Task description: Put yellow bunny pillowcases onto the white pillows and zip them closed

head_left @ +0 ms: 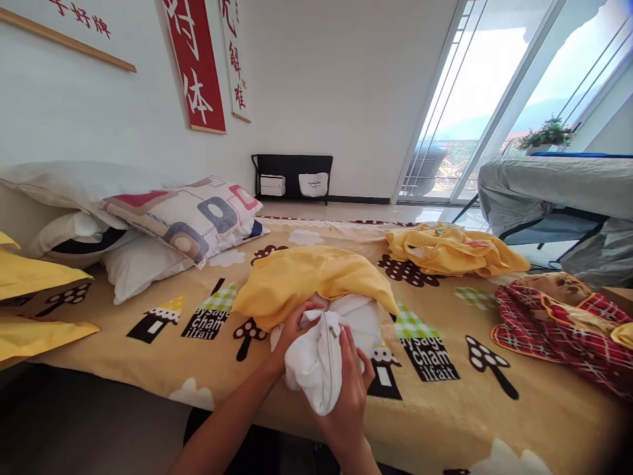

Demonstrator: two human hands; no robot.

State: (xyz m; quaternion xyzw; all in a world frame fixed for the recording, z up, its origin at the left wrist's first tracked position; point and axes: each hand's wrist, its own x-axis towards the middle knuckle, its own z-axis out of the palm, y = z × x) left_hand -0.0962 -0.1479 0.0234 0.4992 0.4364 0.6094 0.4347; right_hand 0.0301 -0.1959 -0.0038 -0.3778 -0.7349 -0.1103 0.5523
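Observation:
A white cushion (pixel 363 323) with a zipper along one edge lies before me, its near end lifted and bunched. Yellow fabric (pixel 316 274) covers its far part, spread over it like a cover. My left hand (pixel 298 330) is closed on the left side of the bunched end, fingertips tucked near its top fold. My right hand (pixel 349 382) wraps the right side beside the zipper (pixel 330 349), with the fingers pressed against the white cloth. Between the hands, the metal zipper pull (pixel 332 331) shows near the top.
A patterned blanket (pixel 198 363) covers the bed. Several pillows, one with a printed case (pixel 198 218), are piled at left near yellow cloth (pixel 39 270). Another crumpled yellow cloth (pixel 455 251) lies back right; red plaid cloth (pixel 548 316) lies at the right edge.

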